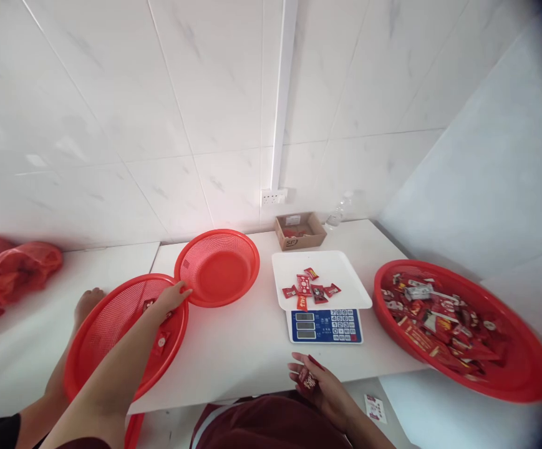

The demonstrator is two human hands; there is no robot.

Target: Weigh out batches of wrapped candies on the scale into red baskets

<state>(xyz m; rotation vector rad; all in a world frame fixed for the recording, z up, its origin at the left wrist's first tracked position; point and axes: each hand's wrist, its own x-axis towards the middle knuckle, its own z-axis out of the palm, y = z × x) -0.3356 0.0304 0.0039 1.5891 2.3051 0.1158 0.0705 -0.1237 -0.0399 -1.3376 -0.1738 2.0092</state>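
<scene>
My left hand (173,295) reaches across a red mesh basket (106,318), its fingers closed at the right rim, where a second red basket (219,274) touches. A few red-wrapped sweets (161,343) lie in the first basket, partly hidden by my forearm. Palm up at the table's front edge, my right hand (322,386) curls around red-wrapped sweets (307,378). Beyond it stands a digital scale (324,326) with a white tray (345,274) bearing several wrapped sweets (303,285).
Another person's hand (88,304) is at the first basket's far left side. A large red basket of wrapped sweets (448,318) sits at the right. A cardboard box (300,231) and clear bottle (336,215) stand by the wall. Red plastic bags (13,271) lie far left.
</scene>
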